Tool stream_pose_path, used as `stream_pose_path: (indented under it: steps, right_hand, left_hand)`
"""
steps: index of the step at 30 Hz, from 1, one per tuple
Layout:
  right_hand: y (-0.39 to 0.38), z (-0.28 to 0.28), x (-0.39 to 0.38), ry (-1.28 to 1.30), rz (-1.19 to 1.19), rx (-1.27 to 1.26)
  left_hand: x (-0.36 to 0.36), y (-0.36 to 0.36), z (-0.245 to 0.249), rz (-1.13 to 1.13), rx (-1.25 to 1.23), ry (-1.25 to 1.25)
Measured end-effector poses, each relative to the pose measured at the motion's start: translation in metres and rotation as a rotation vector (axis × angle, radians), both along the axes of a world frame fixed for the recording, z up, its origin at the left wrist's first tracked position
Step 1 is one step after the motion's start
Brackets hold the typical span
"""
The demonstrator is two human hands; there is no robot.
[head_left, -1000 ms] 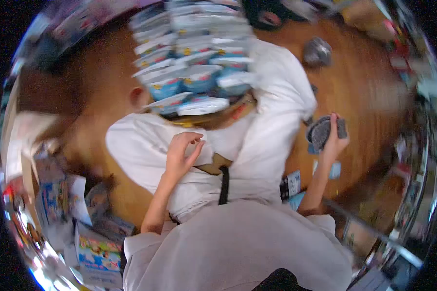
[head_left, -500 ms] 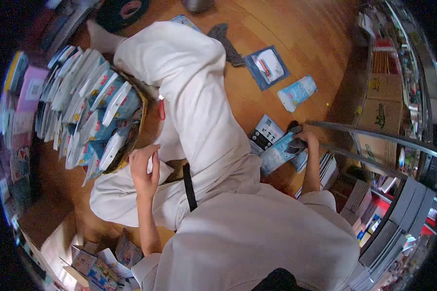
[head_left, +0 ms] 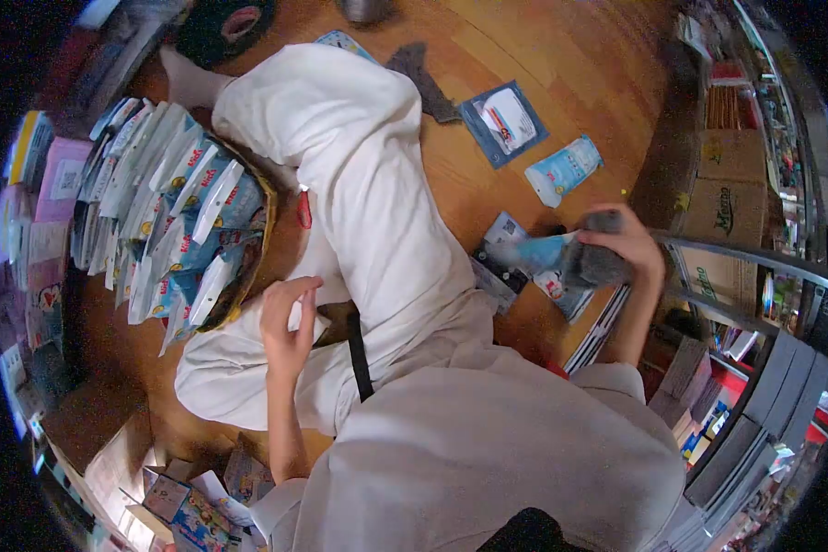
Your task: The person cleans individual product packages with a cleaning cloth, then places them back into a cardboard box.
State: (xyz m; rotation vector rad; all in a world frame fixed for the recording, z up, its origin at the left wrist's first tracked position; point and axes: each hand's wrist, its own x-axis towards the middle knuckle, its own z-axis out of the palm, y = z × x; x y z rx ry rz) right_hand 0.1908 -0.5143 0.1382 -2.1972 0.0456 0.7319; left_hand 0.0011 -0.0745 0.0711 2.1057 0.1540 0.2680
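Note:
Over the white trouser leg (head_left: 368,175), my left hand (head_left: 287,324) hovers with fingers loosely bent and a gap between thumb and forefinger; nothing shows in it. My right hand (head_left: 627,241) is closed around a fuzzy grey cloth (head_left: 598,262) on my right side. A blue-and-white packet (head_left: 541,252), smeared by motion, sticks out to the left from beside the cloth. Beneath them lie black-and-white printed packets (head_left: 504,230) on the floor. A basket (head_left: 269,216) stands left of my leg, tightly filled with upright blue-and-white packets (head_left: 193,198).
On the wooden floor (head_left: 561,55) ahead lie a blue packet (head_left: 564,171), a dark blue pouch (head_left: 503,126) and a second grey cloth (head_left: 421,81). Red-handled scissors (head_left: 304,210) lie by my leg. Metal shelving (head_left: 754,260) with cartons (head_left: 722,216) lines the right; an open box (head_left: 120,460) is at lower left.
My right hand has lifted and moved to the right with the grey cloth, and the blue packet beside it has shifted. My left hand has moved slightly right and down.

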Motion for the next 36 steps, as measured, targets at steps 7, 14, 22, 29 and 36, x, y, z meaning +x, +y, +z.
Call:
stream_pose_path:
  steps: [7,14,22,29,36]
  right_hand:
    - [0.161,0.099,-0.012,-0.66,0.763,0.161]
    - [0.274,0.052,-0.081,-0.688,1.445,0.385]
    - [0.283,0.049,-0.047,-0.89,1.133,0.27]
    - [0.319,0.036,-0.025,-1.179,0.597,0.481]
    - [0.344,0.033,-0.063,-1.082,0.415,0.742]
  left_hand:
    - [0.009,-0.026,0.027,0.034,-0.122,-0.13]
    - [-0.013,-0.012,0.001,0.098,-1.418,-0.148]
    - [-0.071,0.02,0.012,0.471,-1.503,-0.698]
    - [-0.086,0.023,0.028,0.009,-1.625,-0.494]
    - [-0.069,0.019,0.025,0.434,-1.556,-0.323]
